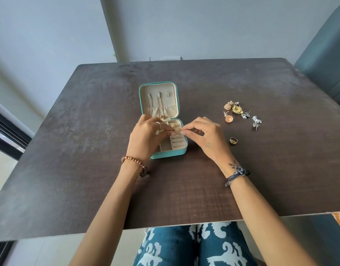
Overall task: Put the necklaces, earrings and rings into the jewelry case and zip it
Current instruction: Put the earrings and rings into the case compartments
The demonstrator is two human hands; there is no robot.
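Observation:
A teal jewelry case (168,154) lies open mid-table, its cream lid (159,98) laid back with two gold necklaces (160,106) hanging inside. Over the case's base, my left hand (146,137) and my right hand (204,136) both pinch a small gold earring (177,129) between their fingertips. Another gold piece (173,124) sits in a compartment just behind it. To the right lie several loose earrings (236,110), silver ones (256,121) among them, and a dark gold ring (233,140).
The dark wooden table (88,169) ends close to my lap at the front edge. A teal upholstered chair (326,60) stands at the far right corner. A grey wall and a pillar rise behind the table.

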